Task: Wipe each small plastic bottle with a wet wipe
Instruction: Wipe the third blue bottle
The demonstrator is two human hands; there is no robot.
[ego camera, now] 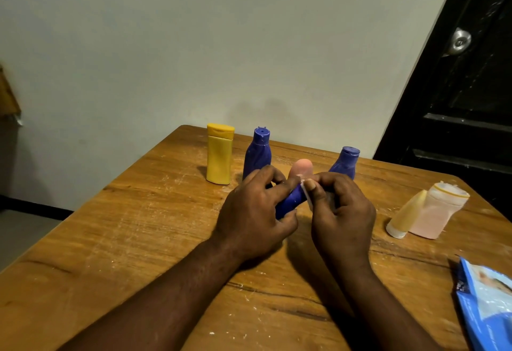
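While you held the blue bottle over the wooden table, its pink rounded cap pointed away from you and slightly upward, between your two hands. Your left hand gripped the bottle's body, fingers curled over the top and the thumb tucked underneath. Your right hand pinched a white wet wipe between thumb and forefinger, held against the bottle's side just below the cap (the other fingers were curled in, and what they touched was hidden). Behind your left hand a yellow bottle stood upright near the table's far edge, with a second blue bottle just beside it on the right. A third blue bottle stood upright behind your right hand. Well to the right, a pale pink bottle and a cream tube lay tilted together, touching. A blue wipe pack lay at the near right corner, partly cut off. A dark door with a metal knob stood beyond the table.
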